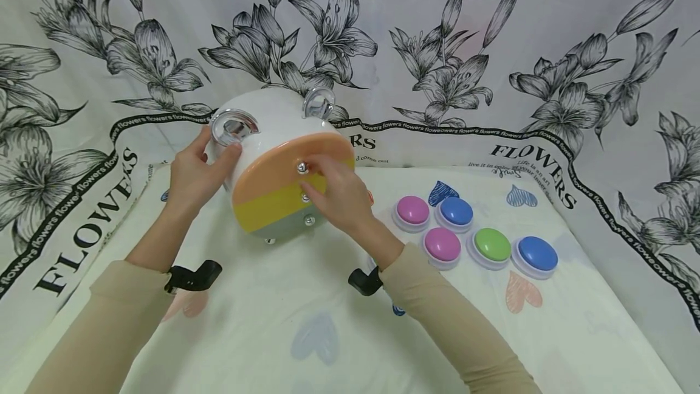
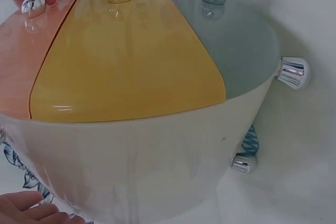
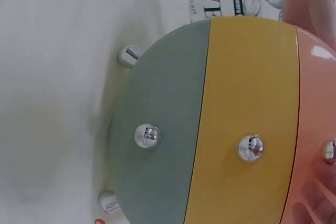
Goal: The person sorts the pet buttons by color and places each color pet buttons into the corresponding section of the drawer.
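Observation:
A white rounded box point(image 1: 268, 108) is tilted so its flat face of orange, yellow and grey-green panels leans toward me. Each panel bears a silver knob. My left hand point(image 1: 195, 169) grips the box's left side by a ring-shaped silver handle point(image 1: 234, 126), with the thumb on the near side. My right hand point(image 1: 341, 193) is at the orange panel point(image 1: 273, 166), its fingertips right at that panel's silver knob point(image 2: 33, 6). The thumb lies lower, over the yellow panel point(image 2: 126, 61), apart from the index finger. The grey-green panel point(image 3: 163, 93) is lowest.
Several round push buttons stand to the right on the white cloth: pink point(image 1: 412, 210), blue point(image 1: 538, 253) and green point(image 1: 493, 244). A second silver handle point(image 1: 319, 103) is on the box's far right. Short silver feet point(image 2: 294, 72) stick out underneath. A flower-print curtain point(image 1: 437, 47) hangs behind.

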Tool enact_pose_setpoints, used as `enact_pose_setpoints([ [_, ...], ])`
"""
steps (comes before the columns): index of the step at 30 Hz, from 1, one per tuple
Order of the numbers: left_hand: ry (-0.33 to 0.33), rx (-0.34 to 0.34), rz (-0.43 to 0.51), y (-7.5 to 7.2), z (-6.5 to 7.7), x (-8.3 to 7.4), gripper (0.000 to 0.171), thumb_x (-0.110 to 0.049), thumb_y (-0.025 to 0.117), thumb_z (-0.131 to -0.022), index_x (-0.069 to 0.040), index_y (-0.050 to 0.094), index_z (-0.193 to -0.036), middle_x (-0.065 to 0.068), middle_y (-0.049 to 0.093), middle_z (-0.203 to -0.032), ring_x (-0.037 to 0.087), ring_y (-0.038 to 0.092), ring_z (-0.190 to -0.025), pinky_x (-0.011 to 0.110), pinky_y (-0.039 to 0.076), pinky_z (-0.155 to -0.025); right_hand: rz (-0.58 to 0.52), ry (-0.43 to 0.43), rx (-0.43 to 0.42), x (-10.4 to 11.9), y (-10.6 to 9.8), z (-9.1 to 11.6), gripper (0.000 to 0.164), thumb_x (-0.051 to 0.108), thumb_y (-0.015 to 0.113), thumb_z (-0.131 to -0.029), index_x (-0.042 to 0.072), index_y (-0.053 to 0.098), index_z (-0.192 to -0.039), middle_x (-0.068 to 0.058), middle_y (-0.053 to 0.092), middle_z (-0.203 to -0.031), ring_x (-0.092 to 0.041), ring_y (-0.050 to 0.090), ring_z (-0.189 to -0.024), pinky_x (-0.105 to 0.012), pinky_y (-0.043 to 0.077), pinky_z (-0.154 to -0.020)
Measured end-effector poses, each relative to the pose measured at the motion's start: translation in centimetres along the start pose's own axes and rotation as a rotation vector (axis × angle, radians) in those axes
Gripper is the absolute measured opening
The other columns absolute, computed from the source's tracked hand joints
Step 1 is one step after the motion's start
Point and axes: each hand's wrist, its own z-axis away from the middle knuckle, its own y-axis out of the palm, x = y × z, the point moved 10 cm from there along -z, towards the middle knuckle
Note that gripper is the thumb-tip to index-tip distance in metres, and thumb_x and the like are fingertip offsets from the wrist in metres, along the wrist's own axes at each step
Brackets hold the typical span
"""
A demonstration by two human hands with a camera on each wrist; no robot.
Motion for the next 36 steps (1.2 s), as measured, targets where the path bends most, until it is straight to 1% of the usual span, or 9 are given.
enact_pose_setpoints([
  [4,0.004,-0.002,0.015,0.2,-0.4,0.1,0.076,-0.059,0.048,-0.085,-0.025,0.020,-0.147,-0.006,0.013,-0.153,0.037,0.025,-0.135,0.053,0.037,-0.098,0.007,0.016,-0.021,0.0,0.1,-0.4,0.030,0.024,0.067,-0.083,0.011,0.057,-0.108,0.003,0.065,-0.096,-0.009,0.060,-0.090,-0.018,0.048,-0.071],
  [6,-0.001,0.002,0.023,0.4,-0.4,0.2,0.075,-0.059,0.047,-0.085,-0.026,0.020,-0.146,-0.003,0.016,-0.152,0.036,0.027,-0.134,0.051,0.038,-0.098,0.003,0.033,-0.031,0.0,0.1,-0.5,0.029,0.024,0.068,-0.082,0.011,0.057,-0.105,0.003,0.064,-0.092,-0.009,0.060,-0.086,-0.017,0.048,-0.070],
  [9,-0.014,0.005,0.028,0.4,-0.4,0.4,0.075,-0.061,0.047,-0.084,-0.027,0.021,-0.146,0.004,0.025,-0.151,0.034,0.033,-0.132,0.048,0.041,-0.097,-0.001,0.076,-0.048,-0.1,0.4,-0.8,0.028,0.025,0.069,-0.081,0.013,0.055,-0.102,0.005,0.064,-0.088,-0.007,0.059,-0.080,-0.014,0.046,-0.062],
  [12,-0.017,0.010,0.020,0.4,-0.3,0.4,0.075,-0.062,0.045,-0.084,-0.027,0.022,-0.146,0.009,0.031,-0.148,0.033,0.036,-0.127,0.049,0.044,-0.095,0.004,0.126,-0.065,-0.2,0.7,-1.0,0.027,0.027,0.069,-0.081,0.014,0.054,-0.098,0.005,0.062,-0.084,-0.006,0.058,-0.074,-0.015,0.043,-0.055],
  [16,-0.009,0.020,0.008,0.5,-0.2,0.3,0.075,-0.062,0.044,-0.084,-0.026,0.021,-0.147,0.011,0.032,-0.147,0.034,0.037,-0.125,0.049,0.044,-0.094,0.037,0.200,-0.083,-0.4,0.9,-1.0,0.026,0.030,0.068,-0.081,0.015,0.051,-0.095,0.006,0.062,-0.079,-0.006,0.057,-0.064,-0.017,0.039,-0.046],
  [20,-0.004,0.035,0.003,0.6,-0.2,0.2,0.077,-0.063,0.045,-0.084,-0.025,0.020,-0.147,0.011,0.031,-0.148,0.034,0.035,-0.128,0.049,0.044,-0.094,0.085,0.259,-0.085,-0.6,1.0,-1.0,0.027,0.034,0.067,-0.083,0.015,0.049,-0.092,0.007,0.063,-0.076,-0.008,0.053,-0.055,-0.020,0.035,-0.041],
  [23,-0.007,0.047,0.000,0.7,-0.2,0.2,0.079,-0.063,0.044,-0.084,-0.024,0.018,-0.147,0.012,0.029,-0.148,0.036,0.033,-0.130,0.050,0.042,-0.095,0.106,0.263,-0.093,-0.6,0.9,-0.9,0.029,0.034,0.067,-0.083,0.015,0.048,-0.092,0.006,0.063,-0.075,-0.009,0.051,-0.050,-0.020,0.033,-0.039],
  [29,-0.006,0.051,-0.001,0.7,-0.1,0.1,0.078,-0.063,0.044,-0.085,-0.023,0.018,-0.147,0.013,0.030,-0.148,0.036,0.034,-0.129,0.051,0.042,-0.094,0.105,0.243,-0.111,-0.4,0.9,-0.9,0.028,0.032,0.067,-0.082,0.014,0.048,-0.091,0.006,0.065,-0.074,-0.009,0.050,-0.048,-0.019,0.031,-0.039],
  [36,0.027,0.034,-0.009,0.5,-0.2,-0.2,0.078,-0.061,0.045,-0.085,-0.019,0.022,-0.146,0.013,0.035,-0.145,0.032,0.041,-0.123,0.048,0.046,-0.091,0.078,0.223,-0.124,-0.4,0.5,-0.8,0.025,0.028,0.066,-0.082,0.013,0.047,-0.089,0.005,0.065,-0.072,-0.010,0.053,-0.050,-0.018,0.030,-0.039],
])
